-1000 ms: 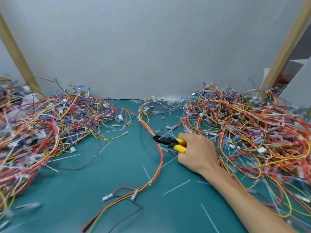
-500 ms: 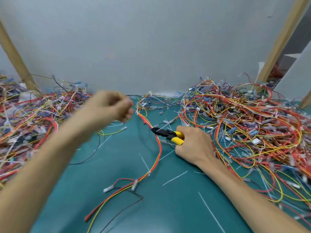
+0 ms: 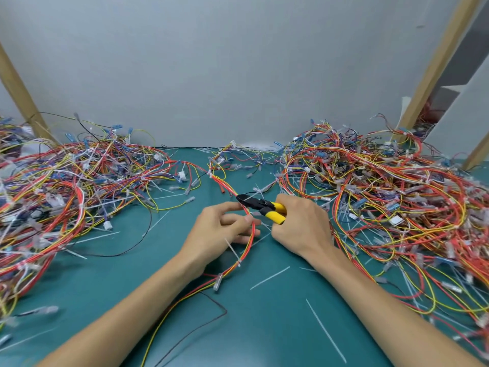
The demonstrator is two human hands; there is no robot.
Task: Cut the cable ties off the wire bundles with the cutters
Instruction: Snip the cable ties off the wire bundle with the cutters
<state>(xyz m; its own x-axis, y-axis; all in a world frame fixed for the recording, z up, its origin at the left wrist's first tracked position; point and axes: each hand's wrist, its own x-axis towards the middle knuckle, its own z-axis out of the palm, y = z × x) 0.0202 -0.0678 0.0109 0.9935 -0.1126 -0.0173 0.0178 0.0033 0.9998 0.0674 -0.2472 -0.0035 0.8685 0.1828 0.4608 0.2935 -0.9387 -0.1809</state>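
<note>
A red, orange and yellow wire bundle [image 3: 248, 242] runs down the middle of the green mat. My left hand [image 3: 219, 229] pinches it between thumb and fingers just below the cutters. My right hand [image 3: 299, 226] grips the yellow handles of the cutters [image 3: 262, 206], whose black jaws point left and touch the bundle. A white cable tie [image 3: 234, 251] sticks out of the bundle under my left hand, and a connector [image 3: 218, 282] hangs lower down.
Large heaps of tangled wires lie on the left [image 3: 68, 186] and on the right [image 3: 383, 197]. Cut white tie pieces [image 3: 270, 278] are scattered over the green mat [image 3: 264, 327]. A grey wall [image 3: 238, 75] and wooden posts [image 3: 434, 67] close the back.
My left hand came in from the left and dropped onto the wire bundle beside the cutters, now pinching it. My right hand with the cutters stayed almost in place.
</note>
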